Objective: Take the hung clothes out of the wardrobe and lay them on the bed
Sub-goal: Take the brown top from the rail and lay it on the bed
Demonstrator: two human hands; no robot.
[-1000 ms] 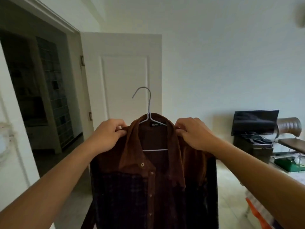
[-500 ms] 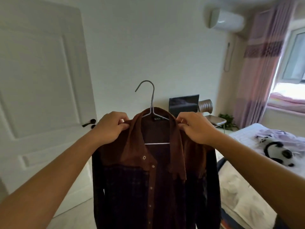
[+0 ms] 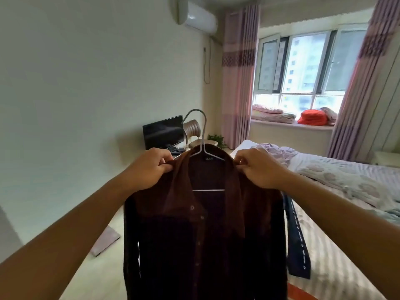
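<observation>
From the head view, the left hand (image 3: 149, 168) and right hand (image 3: 258, 167) each pinch a shoulder of the brown shirt (image 3: 203, 230), which hangs lengthwise straight down on its wire hanger (image 3: 202, 135). The bed (image 3: 337, 213) lies to the right, nearer the right hand. Rust-brown collar, darker checked body, buttoned front.

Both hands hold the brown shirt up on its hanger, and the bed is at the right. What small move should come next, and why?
Probably swing the shirt rightward over the bed and start lowering it. The left hand and right hand each pinch a shoulder, and the shirt hangs on its hanger, mostly over the floor beside the bed's edge. A dark strap already lies near that edge.
</observation>
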